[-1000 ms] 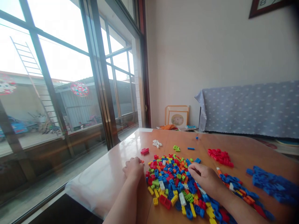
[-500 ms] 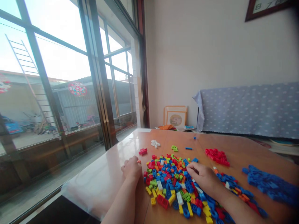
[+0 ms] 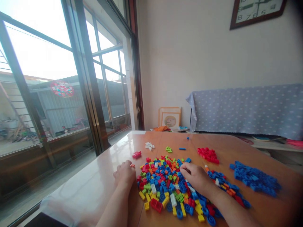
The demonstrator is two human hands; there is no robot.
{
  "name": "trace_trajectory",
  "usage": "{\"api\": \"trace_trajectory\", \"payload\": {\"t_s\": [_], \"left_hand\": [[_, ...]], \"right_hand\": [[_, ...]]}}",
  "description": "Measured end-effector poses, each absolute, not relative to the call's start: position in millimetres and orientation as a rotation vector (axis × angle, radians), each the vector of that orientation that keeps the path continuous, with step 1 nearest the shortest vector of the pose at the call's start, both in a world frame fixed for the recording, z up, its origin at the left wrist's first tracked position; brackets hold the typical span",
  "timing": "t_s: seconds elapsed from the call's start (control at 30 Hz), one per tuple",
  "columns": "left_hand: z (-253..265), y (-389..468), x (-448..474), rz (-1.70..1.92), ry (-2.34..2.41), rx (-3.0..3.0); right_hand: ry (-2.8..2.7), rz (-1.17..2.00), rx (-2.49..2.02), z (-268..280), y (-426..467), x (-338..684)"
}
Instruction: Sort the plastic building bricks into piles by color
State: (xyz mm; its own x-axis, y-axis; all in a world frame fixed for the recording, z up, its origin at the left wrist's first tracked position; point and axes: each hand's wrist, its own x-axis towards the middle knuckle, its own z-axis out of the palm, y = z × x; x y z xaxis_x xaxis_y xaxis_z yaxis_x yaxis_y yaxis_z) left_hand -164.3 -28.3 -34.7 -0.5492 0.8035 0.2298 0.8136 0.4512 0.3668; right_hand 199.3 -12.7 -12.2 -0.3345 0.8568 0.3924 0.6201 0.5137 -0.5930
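A mixed pile of plastic toy building bricks [image 3: 163,181] in red, blue, green, yellow, orange and white lies in front of me. My left hand [image 3: 125,173] rests at the pile's left edge with fingers curled, and a small orange brick [image 3: 133,165] shows at its fingertips. On the pile's right side is my right hand [image 3: 195,175], thumb and forefinger pinched together over the bricks; whatever lies between them is hidden. Just past its fingertips lies a blue brick [image 3: 188,160].
Sorted groups lie beyond the pile: pink-red bricks [image 3: 136,154], white bricks [image 3: 150,146], green bricks [image 3: 169,149], a blue rod [image 3: 182,148], red bricks [image 3: 208,155]. Blue bricks [image 3: 255,179] form a heap at right. Glass windows border the table [image 3: 94,179] on the left.
The view has turned to the right, so everything appears further left and more of the wall clock shows. Both hands keep about the same place at the pile.
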Motion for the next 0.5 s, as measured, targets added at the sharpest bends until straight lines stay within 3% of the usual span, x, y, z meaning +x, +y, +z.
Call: {"api": "trace_trajectory", "payload": {"t_s": [0.5], "left_hand": [[-36.6, -26.2, -165.1, -0.697, -2.613, -1.531]], "right_hand": [[-2.072, 0.452, -1.203, -10.2, -13.8, 199.2]]}}
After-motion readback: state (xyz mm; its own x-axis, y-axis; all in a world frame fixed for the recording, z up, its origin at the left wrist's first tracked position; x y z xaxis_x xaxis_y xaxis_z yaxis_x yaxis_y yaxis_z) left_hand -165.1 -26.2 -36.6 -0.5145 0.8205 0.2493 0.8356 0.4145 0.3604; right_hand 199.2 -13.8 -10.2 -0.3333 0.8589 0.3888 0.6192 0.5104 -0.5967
